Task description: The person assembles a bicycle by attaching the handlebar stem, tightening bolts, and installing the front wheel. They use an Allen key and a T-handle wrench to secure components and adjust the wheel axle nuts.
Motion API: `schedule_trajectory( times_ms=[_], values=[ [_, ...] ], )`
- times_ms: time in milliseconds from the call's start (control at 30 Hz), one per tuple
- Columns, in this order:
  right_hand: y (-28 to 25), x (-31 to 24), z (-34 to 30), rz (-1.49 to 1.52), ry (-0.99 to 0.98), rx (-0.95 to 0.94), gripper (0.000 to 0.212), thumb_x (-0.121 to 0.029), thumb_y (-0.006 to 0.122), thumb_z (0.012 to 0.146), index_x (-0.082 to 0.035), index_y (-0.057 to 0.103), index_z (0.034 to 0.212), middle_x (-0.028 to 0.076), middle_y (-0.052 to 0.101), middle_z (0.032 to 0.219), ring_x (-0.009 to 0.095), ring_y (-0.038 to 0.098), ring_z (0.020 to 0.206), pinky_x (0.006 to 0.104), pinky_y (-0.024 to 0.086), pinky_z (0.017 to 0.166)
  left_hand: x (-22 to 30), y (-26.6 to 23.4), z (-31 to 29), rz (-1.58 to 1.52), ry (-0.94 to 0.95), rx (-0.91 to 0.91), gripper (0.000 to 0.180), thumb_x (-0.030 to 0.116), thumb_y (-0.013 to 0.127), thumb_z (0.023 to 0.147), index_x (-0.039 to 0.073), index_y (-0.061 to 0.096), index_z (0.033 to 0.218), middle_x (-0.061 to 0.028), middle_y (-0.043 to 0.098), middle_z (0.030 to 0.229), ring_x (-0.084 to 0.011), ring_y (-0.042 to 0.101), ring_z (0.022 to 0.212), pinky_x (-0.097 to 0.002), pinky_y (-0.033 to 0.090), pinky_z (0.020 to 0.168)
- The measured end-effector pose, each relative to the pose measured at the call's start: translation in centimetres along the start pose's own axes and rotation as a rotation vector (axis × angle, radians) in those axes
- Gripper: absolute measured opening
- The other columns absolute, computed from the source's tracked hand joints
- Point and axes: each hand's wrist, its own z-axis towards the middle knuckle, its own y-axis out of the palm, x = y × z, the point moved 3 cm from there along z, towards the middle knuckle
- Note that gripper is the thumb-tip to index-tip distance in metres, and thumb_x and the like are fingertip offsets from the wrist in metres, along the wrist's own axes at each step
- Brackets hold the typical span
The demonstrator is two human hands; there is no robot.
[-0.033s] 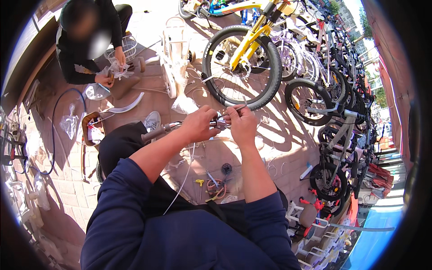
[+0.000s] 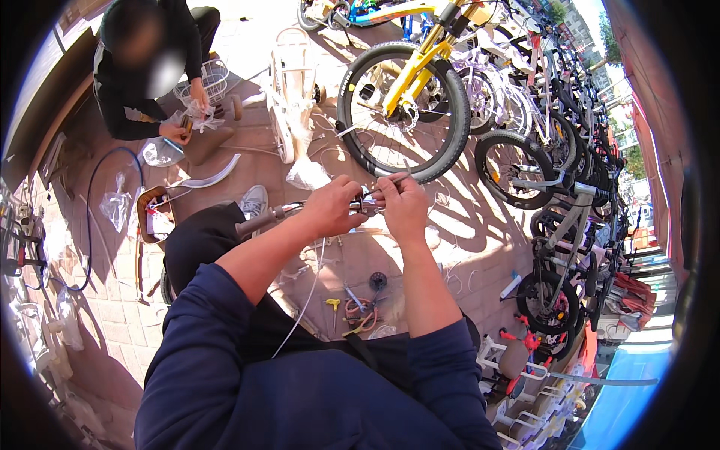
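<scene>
A handlebar with a brown grip (image 2: 257, 222) lies across in front of me, its grip end at the left. My left hand (image 2: 332, 208) is closed at the metal fittings (image 2: 365, 205) in its middle; just what its fingers pinch is hidden. Right beside it, my right hand (image 2: 403, 208) is closed on a thin metal rod (image 2: 402, 175), which pokes out beyond the fingers. A white cable (image 2: 306, 307) hangs down from the handlebar toward my lap.
A yellow-handled tool (image 2: 333, 304) and orange-handled pliers (image 2: 362, 315) lie on the paving below my hands. Ahead stands a yellow-forked bicycle (image 2: 409, 94); many bicycles line the right. At the upper left, another person (image 2: 142, 67) crouches, handling plastic wrap. An open box (image 2: 155, 214) is at the left.
The other person's hands have shifted slightly at the plastic wrap. My own hands stay practically where they were.
</scene>
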Motion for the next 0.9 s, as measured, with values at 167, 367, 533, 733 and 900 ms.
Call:
schedule_trajectory(
  times_ms=[167, 367, 533, 733, 900],
  values=[
    [0.5, -1.4, 0.3, -0.091, -0.006, -0.158, 0.014, -0.010, 0.067, 0.097, 0.001, 0.072, 0.102, 0.006, 0.072, 0.082, 0.011, 0.068, 0.070, 0.0269, 0.058, 0.067, 0.2, -0.1, 0.0, 0.000, -0.030, -0.024, 0.046, 0.033, 0.081, 0.075, 0.007, 0.063, 0.109, -0.0134, 0.059, 0.107, -0.0363, 0.065, 0.099, -0.0460, 0.055, 0.083],
    [0.5, -2.6, 0.6, -0.523, -0.250, -0.075, 0.015, -0.012, 0.072, 0.093, 0.001, 0.076, 0.099, 0.005, 0.073, 0.081, 0.010, 0.065, 0.068, 0.0256, 0.052, 0.061, 0.1, 0.0, 0.0, 0.008, -0.025, -0.011, 0.047, 0.033, 0.080, 0.075, 0.006, 0.063, 0.109, -0.0140, 0.059, 0.105, -0.0360, 0.065, 0.097, -0.0464, 0.055, 0.082],
    [0.6, -1.0, 0.9, 0.016, 0.035, -0.173, 0.015, -0.014, 0.075, 0.090, 0.000, 0.076, 0.093, 0.004, 0.072, 0.078, 0.009, 0.062, 0.065, 0.0250, 0.048, 0.057, -0.1, 0.2, 0.0, 0.005, -0.017, -0.003, 0.047, 0.032, 0.080, 0.075, 0.006, 0.062, 0.109, -0.0143, 0.058, 0.104, -0.0366, 0.065, 0.097, -0.0469, 0.055, 0.082],
    [0.9, -1.6, 0.5, -0.172, -0.095, -0.055, 0.012, -0.011, 0.074, 0.089, 0.000, 0.075, 0.092, 0.004, 0.069, 0.070, 0.008, 0.063, 0.063, 0.0267, 0.051, 0.056, -0.1, 0.1, -0.1, -0.004, -0.021, -0.009, 0.048, 0.031, 0.080, 0.075, 0.006, 0.061, 0.111, -0.0142, 0.058, 0.104, -0.0365, 0.064, 0.098, -0.0467, 0.055, 0.083],
    [0.6, -1.2, 0.7, -0.055, -0.067, -0.104, 0.019, -0.017, 0.079, 0.085, 0.001, 0.073, 0.089, 0.006, 0.069, 0.069, 0.013, 0.062, 0.061, 0.0301, 0.051, 0.058, 0.2, -0.6, 0.0, 0.000, -0.095, -0.081, 0.049, 0.032, 0.080, 0.076, 0.006, 0.060, 0.113, -0.0152, 0.061, 0.111, -0.0364, 0.065, 0.103, -0.0466, 0.055, 0.085]
  ],
)
